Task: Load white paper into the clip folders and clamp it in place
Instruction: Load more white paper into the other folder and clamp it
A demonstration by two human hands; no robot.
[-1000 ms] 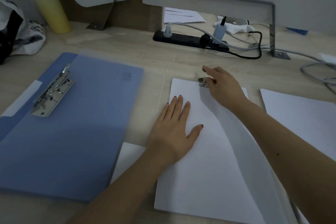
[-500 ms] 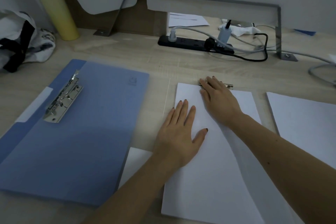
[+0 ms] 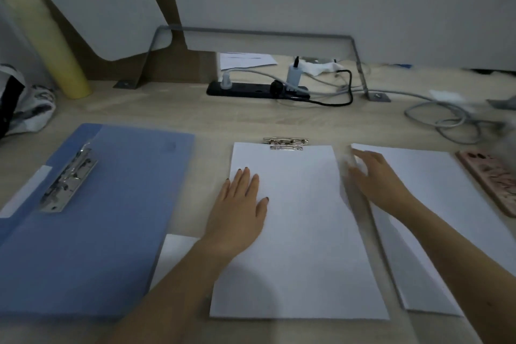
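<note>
A white paper sheet (image 3: 301, 246) lies in the middle of the desk, its top edge under a metal clip (image 3: 285, 143). My left hand (image 3: 237, 212) presses flat on the sheet's left side, fingers straight. My right hand (image 3: 374, 176) is blurred and reaches over the left edge of a white paper stack (image 3: 435, 204) at the right; its fingers look relaxed and hold nothing that I can see. An open blue clip folder (image 3: 92, 220) with a metal clamp (image 3: 68, 176) and no paper in it lies at the left.
A black power strip (image 3: 251, 89) with plugs and cables sits at the back. Grey cable coils (image 3: 452, 120) lie at the back right. A pinkish patterned flat object (image 3: 491, 179) is at the right edge, a yellow roll (image 3: 47, 45) and a bag (image 3: 22, 103) at the left.
My right hand left the metal clip and moved right onto the paper stack. The clip now lies flat on the sheet's top edge. My left hand stayed put.
</note>
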